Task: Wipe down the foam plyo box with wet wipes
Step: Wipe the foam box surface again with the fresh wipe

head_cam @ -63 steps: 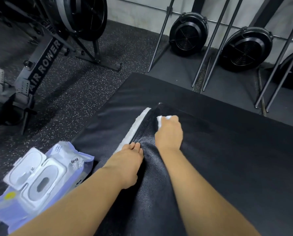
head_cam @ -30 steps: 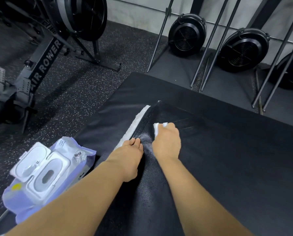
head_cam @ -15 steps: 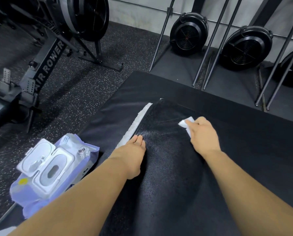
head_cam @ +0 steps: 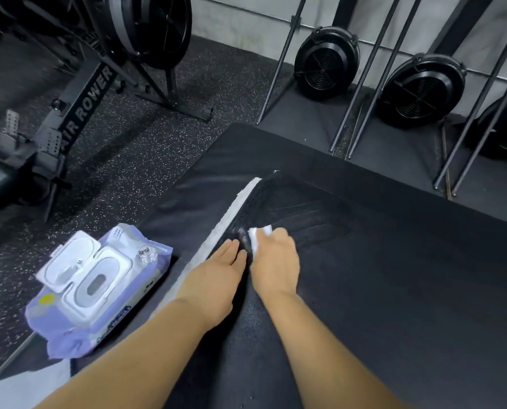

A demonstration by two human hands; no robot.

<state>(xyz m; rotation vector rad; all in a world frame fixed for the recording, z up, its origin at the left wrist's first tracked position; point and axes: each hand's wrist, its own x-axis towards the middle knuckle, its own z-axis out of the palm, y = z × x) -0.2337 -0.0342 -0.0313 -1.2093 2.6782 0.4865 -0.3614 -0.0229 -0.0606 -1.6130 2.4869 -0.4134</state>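
Head view: just right of the white edge strip [head_cam: 231,214], the right hand [head_cam: 276,258] clutches a wet wipe [head_cam: 259,234] beside the flat left hand [head_cam: 217,278]; the foam plyo box [head_cam: 394,276] stretches rightward.

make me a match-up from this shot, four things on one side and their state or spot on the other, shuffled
Things
1. left hand
2. right hand
3. wipes pack
4. air rower

States or spots
A. lid flipped open
B. stands on the speckled floor, far left
C. lies flat, fingers straight, on the foam plyo box
D. holds a white wipe against the box

Pairs: 1-C, 2-D, 3-A, 4-B
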